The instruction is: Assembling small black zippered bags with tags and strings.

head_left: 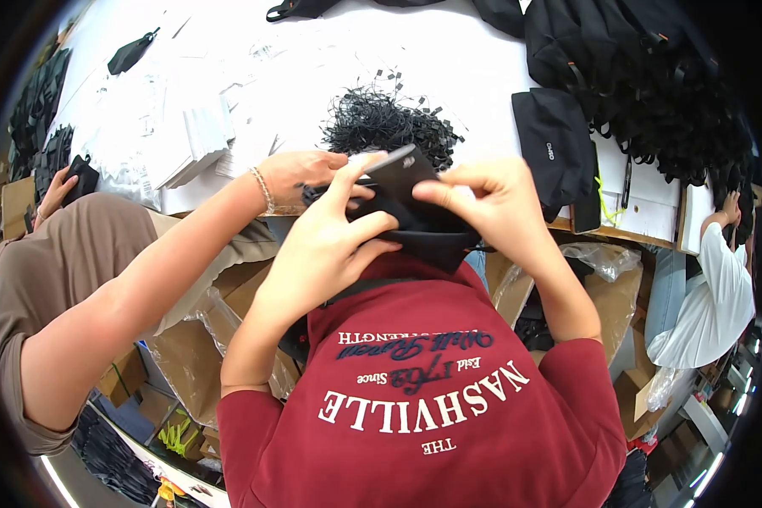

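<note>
A black pouch or small bag is held up in front of my chest, its mouth spread apart. My left hand grips its left side, fingers curled over the edge. On the other side my right hand pinches the rim between thumb and fingers. A stiff-looking dark panel with a small light mark rises between my hands; whether it belongs to the bag I cannot tell. Just beyond lies a tangled heap of thin black cords with small tabs.
From the left, a co-worker's arm with a bracelet reaches close beside my left hand. Stacked white cards and clear plastic bags lie on the white table. Black bags pile up at right, near another person's white sleeve.
</note>
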{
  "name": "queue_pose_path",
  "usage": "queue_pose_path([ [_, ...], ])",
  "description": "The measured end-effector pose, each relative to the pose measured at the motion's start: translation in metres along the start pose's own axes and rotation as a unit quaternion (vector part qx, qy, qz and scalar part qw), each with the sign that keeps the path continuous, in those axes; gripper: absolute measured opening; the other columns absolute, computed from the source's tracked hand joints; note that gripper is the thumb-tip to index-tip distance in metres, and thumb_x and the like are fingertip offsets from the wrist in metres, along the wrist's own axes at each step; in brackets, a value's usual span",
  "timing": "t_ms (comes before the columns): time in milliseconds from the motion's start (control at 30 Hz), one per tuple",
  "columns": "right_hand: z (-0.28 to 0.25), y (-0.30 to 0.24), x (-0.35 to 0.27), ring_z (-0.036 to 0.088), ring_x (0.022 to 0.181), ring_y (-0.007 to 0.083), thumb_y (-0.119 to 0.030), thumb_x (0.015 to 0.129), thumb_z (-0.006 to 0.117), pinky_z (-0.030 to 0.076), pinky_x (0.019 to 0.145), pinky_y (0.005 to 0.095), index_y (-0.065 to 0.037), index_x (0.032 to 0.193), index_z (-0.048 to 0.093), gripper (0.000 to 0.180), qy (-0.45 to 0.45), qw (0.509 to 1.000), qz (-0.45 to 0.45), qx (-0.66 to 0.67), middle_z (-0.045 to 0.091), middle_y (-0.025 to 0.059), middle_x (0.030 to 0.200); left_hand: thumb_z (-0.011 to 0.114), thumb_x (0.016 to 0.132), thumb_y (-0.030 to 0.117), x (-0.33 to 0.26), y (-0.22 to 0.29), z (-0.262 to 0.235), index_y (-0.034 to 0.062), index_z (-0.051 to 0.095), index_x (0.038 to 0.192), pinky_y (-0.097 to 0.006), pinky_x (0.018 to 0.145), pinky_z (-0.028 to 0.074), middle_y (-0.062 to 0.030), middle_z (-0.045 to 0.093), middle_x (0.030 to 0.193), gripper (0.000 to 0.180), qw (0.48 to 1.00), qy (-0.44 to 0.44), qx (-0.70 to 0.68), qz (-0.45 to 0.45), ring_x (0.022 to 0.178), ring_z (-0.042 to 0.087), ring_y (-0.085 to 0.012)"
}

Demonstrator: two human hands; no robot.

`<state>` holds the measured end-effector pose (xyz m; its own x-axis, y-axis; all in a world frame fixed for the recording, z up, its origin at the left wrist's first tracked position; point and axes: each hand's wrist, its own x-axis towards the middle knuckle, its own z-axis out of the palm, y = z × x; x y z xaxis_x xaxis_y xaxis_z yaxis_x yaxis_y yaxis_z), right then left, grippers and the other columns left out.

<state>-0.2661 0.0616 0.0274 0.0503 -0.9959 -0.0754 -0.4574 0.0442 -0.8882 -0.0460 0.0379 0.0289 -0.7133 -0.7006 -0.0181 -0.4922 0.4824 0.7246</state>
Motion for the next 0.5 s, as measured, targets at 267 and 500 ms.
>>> queue_pose_path([
  [267, -0.008, 0.013, -0.022, 0.060, 0.054, 0.0237, -0.028, 0.074, 0.077, 0.045, 0.053, 0.0302, -0.008, 0.085, 0.073, 0.023, -0.152, 0.976, -0.079, -0.136, 0.064, 0.0097, 0.064, 0.073, 0.070, 0.011, 0.017, -0.007, 0.000, 0.0082, 0.064, 0.087, -0.038, 0.079, 0.045, -0.0054, 0.061, 0.081, 0.019, 0.982, -0.047, 0.074, 0.168, 0.086, 0.058, -0.0234],
  [500, -0.012, 0.026, -0.027, 0.061, 0.055, 0.0260, -0.038, 0.076, 0.073, 0.046, 0.051, 0.0334, -0.009, 0.074, 0.070, 0.029, -0.190, 0.966, -0.068, -0.160, 0.061, 0.0075, 0.059, 0.054, 0.094, 0.022, 0.092, -0.074, -0.001, 0.0012, 0.063, 0.093, -0.028, 0.076, 0.045, -0.0097, 0.066, 0.089, 0.023, 0.994, 0.084, -0.045, -0.045, 0.082, 0.059, -0.0174],
])
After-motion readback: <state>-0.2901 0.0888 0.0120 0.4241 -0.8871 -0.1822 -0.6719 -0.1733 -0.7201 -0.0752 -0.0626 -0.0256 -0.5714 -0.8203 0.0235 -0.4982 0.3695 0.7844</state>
